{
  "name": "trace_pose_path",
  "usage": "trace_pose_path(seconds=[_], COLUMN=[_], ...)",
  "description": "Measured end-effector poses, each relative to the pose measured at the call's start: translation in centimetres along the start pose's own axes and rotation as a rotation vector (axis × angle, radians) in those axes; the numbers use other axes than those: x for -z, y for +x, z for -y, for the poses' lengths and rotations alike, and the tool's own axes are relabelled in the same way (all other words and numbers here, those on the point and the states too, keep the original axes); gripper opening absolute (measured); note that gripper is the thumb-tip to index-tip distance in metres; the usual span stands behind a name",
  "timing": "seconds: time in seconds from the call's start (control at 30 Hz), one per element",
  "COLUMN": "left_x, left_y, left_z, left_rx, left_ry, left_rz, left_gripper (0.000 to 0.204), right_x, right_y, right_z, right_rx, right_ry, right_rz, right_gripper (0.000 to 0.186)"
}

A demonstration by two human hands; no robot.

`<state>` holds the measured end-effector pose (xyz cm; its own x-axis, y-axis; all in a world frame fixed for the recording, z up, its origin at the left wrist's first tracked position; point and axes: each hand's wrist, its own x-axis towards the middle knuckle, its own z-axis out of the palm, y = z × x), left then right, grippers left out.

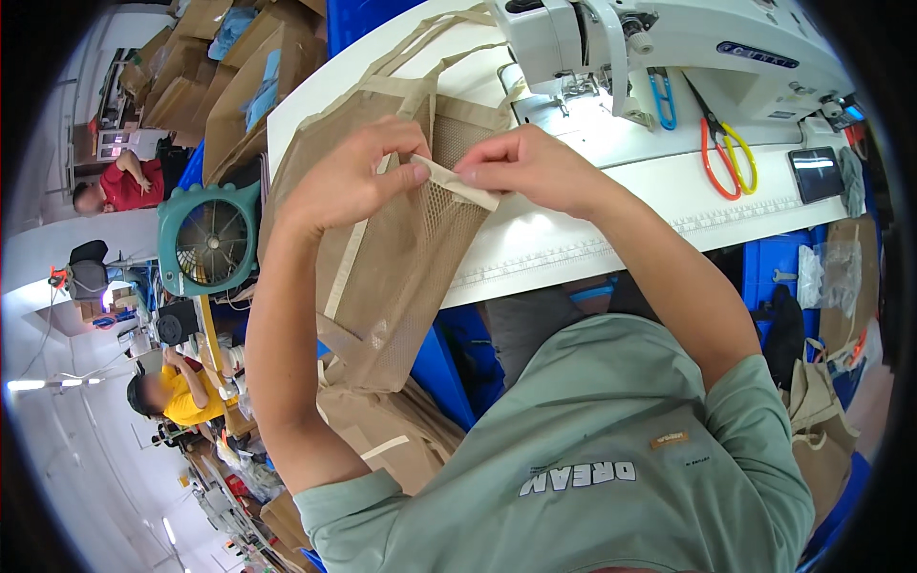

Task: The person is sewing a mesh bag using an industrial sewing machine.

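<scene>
The person holds a tan mesh bag (382,248) with two bare hands, in front of the sewing machine (549,43) and a little to its left. The upper part of the bag lies on the white bench (521,250), and the lower part hangs over the near edge of it. The left hand (358,177) has its thumb and first finger pressed together on the left end of a pale band (460,185) of this bag. The right hand (535,170) has its fingers clamped on the same band, farther right, and the band's right end comes out below them. The other fingers of both hands are bent. To the right of the machine's needle lie blue snips (666,107), then scissors (713,124) with one red and one yellow handle, and then a phone (815,170) with a dark screen. A ruler strip (583,246) runs along the near side of the bench. At the left stands a green fan (176,241).
</scene>
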<state>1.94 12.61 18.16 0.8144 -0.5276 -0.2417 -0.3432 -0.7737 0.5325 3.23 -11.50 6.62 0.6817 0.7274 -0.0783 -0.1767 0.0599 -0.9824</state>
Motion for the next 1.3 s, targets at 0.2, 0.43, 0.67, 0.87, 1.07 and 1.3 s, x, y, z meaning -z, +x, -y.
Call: trace_pose_path(seconds=[0.2,0.43,0.67,0.87,1.07,1.3], left_x=[-1.2,-4.0,-6.5,-7.7,-6.1,-3.0], left_y=[0.5,1.4,2.2,0.8,-0.6,-1.2], left_z=[0.5,-0.8,-1.4,2.5,2.5,-0.5], left_rx=[-0.119,-0.207,-0.229,0.096,0.191,0.069], left_ry=[0.057,0.232,0.247,-0.195,-0.190,0.027], left_rz=[-0.045,-0.134,-0.046,-0.099,-0.099,0.119], left_gripper=[0.017,0.013,0.019,0.024,0.024,0.024], right_x=[0.3,0.5,0.7,0.6,-0.3,0.1], right_y=[-1.4,-3.3,-4.3,-3.9,-1.4,0.2], right_z=[-2.0,-3.5,-4.4,-5.4,-5.5,-5.9], right_rx=[-0.045,-0.059,0.011,0.296,0.401,0.630], right_ry=[-0.053,-0.053,-0.109,-0.705,-0.900,-1.021], right_rz=[0.020,0.021,-0.103,-0.246,-0.218,-0.074], right_gripper=[0.026,0.027,0.029,0.029,0.021,0.031])
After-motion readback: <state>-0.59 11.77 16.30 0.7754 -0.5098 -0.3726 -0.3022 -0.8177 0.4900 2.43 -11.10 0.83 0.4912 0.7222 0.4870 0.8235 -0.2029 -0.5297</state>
